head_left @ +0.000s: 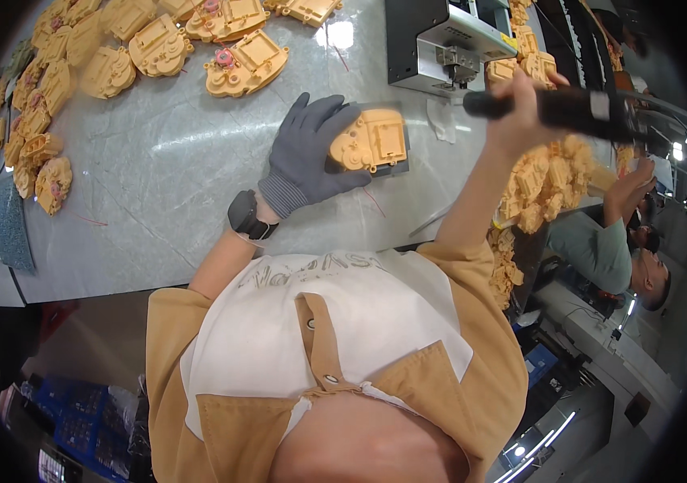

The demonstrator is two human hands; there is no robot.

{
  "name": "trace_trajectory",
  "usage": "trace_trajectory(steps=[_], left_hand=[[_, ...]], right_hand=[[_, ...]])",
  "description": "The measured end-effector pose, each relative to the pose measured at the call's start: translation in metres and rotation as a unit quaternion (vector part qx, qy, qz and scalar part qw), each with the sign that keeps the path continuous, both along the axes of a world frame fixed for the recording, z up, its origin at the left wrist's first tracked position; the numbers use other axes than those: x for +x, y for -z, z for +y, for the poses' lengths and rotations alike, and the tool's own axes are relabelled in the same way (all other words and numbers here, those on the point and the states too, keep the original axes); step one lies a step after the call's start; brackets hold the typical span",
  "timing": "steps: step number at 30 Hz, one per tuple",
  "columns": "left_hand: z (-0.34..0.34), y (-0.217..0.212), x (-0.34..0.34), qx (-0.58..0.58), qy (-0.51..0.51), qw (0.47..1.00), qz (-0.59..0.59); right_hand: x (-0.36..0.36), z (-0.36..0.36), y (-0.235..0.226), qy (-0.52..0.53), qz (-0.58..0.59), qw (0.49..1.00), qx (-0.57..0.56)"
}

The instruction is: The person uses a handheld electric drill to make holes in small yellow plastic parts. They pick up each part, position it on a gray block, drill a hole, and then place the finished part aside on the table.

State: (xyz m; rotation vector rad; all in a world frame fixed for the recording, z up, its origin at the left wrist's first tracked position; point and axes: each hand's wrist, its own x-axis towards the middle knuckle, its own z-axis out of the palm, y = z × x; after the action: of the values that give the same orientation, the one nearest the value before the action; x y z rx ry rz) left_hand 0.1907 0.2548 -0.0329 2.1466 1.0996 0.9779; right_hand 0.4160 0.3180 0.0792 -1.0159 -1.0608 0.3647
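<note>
Head view, looking down at a grey worktable (182,161). The person's left hand (307,153), in a grey glove, lies across a yellow plastic housing (371,138) and presses it onto a dark fixture near the table's middle, fingers spread over the part's left side. The right hand (520,113), bare, is clenched around the black handle of a powered screwdriver (577,109), held raised to the right of the housing and apart from it. A grey bench machine (440,44) stands just beyond, on the far side. Similar yellow housings (243,64) lie in rows at far left, and a heap of them (544,181) sits at right, where another person's arm reaches in. The step in hand appears to be fastening the seated housing: part steadied, tool not yet applied. The next move would call for lowering the tool tip squarely over a screw point while the gloved hand keeps the part from shifting.
</note>
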Motion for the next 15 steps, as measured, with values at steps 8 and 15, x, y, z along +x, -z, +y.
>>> trace_trajectory(steps=[8, 15], left_hand=[[0.001, -0.001, 0.003, -0.003, 0.007, 1.0, -0.003], [-0.004, 0.005, -0.001, 0.0, -0.008, 1.0, 0.003]], right_hand=[[0.001, 0.031, -0.001, 0.023, -0.03, 0.997, 0.067], [-0.032, -0.061, 0.001, -0.14, 0.105, 0.983, 0.047]])
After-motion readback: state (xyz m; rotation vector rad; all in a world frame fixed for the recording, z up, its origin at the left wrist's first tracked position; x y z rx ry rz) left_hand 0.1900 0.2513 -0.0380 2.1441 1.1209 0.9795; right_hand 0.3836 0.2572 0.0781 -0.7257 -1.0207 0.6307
